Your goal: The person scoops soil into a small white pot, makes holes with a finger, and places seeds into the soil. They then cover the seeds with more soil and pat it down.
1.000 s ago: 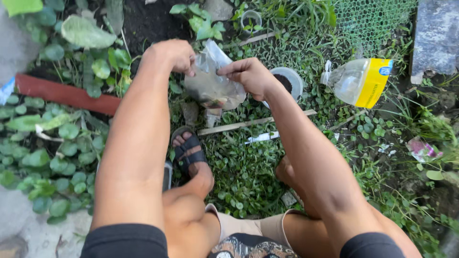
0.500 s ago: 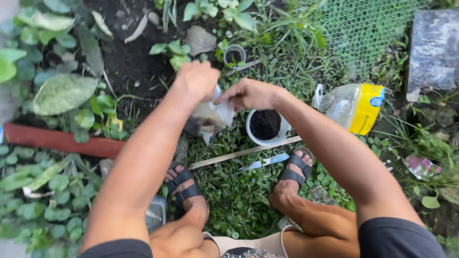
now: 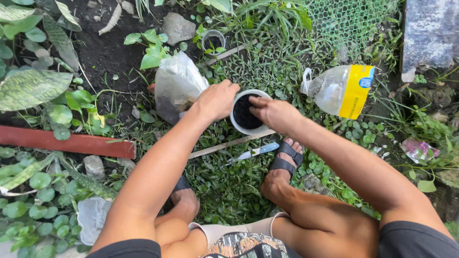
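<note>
Now | hands [image 3: 217,99] on white soil cup [image 3: 237,125] | clear bottle [image 3: 334,91] (yellow label) right

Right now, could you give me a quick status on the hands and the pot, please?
Left hand gripping the white pot rim. Right hand fingertips in its dark soil. Clear plastic bag on ground beside left hand; knife lying below pot.

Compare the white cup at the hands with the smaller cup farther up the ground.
The white cup is bigger than the small cup. The left hand touches its rim and the right hand reaches over it; the small cup stands untouched by a stone. Both stand upright, holding dark soil.
</note>
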